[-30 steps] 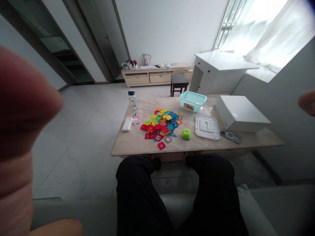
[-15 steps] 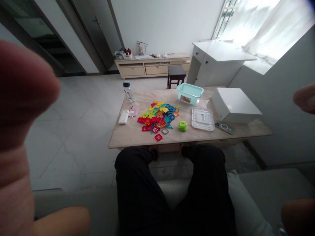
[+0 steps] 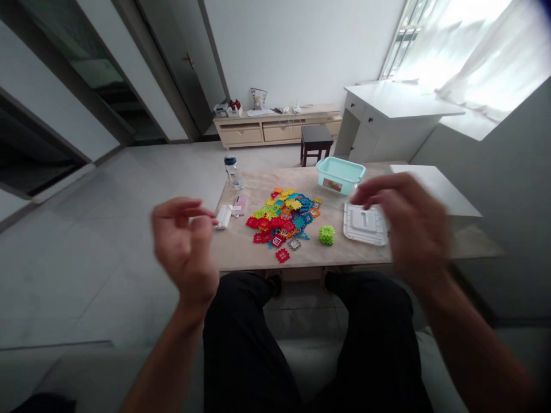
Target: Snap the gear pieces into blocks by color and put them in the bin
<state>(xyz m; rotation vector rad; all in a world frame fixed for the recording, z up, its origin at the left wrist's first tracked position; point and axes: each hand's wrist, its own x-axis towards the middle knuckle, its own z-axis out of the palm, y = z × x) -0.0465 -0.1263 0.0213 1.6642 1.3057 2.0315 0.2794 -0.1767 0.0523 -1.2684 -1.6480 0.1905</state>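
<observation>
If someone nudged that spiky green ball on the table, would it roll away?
The spiky bright-green plastic ball looks round, so a push could roll it, though its knobbly studs would probably stop it soon. It seems small, so likely light. It stands alone beside the clear plastic lid.

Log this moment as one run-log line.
left hand: raised, empty | right hand: raised, empty, blurred | pile of plastic building tiles: on table, untouched | green ball: beside clear lid
</observation>
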